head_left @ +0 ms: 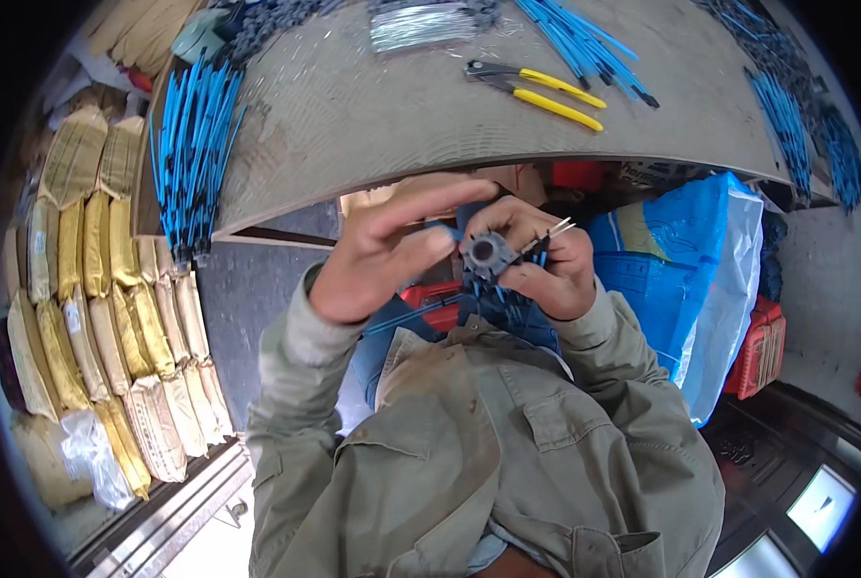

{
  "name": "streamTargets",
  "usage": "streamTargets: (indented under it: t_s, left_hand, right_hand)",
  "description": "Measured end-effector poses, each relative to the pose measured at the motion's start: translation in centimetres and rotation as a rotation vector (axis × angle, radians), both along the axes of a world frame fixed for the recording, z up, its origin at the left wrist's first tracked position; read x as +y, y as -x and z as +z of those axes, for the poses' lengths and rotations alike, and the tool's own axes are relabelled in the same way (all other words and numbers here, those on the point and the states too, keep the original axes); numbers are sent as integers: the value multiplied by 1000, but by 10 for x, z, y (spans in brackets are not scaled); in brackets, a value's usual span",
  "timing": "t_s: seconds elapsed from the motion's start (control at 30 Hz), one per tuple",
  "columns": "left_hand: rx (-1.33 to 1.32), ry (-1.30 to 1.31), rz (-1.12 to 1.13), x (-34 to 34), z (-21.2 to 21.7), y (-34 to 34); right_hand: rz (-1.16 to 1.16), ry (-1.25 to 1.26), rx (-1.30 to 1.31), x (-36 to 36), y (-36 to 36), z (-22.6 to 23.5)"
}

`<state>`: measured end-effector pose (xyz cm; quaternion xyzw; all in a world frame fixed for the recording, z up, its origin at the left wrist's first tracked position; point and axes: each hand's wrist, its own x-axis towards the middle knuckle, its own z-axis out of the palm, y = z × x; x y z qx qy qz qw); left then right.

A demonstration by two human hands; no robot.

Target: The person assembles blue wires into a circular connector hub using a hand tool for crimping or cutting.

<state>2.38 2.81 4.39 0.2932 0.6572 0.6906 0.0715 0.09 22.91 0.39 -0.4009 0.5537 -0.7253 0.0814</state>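
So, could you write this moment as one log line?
left hand: open, near dark hollow part; right hand: holding that part; tabletop: yellow-handled pliers, blue sticks

The right hand (558,273) partly hides the grey tube (472,257); the jacket (469,453) is cropped below.

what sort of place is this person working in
Likely a small assembly workshop: yellow-handled cutters and thin blue strips lie on a worn workbench, with packed bags stacked at the left.
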Motion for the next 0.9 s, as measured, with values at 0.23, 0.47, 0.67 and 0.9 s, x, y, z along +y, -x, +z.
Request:
streamTargets:
  t_s: [0.23, 0.47, 0.67, 0.9]
  left_hand:
    - [-74, 173, 380, 18, -1, -31]
    - [-66, -71, 784, 33, -43, -44]
    - [18, 23, 830, 30, -46, -40]
    - [-5, -20, 837, 33, -41, -42]
  right_hand:
    - [-280, -90, 83, -16, -9, -11]
    - [-263, -85, 18, -34, -16, -19]
    - [-451, -67, -75, -41, -28, -19]
    - [-466, -110, 59, -36, -23, -24]
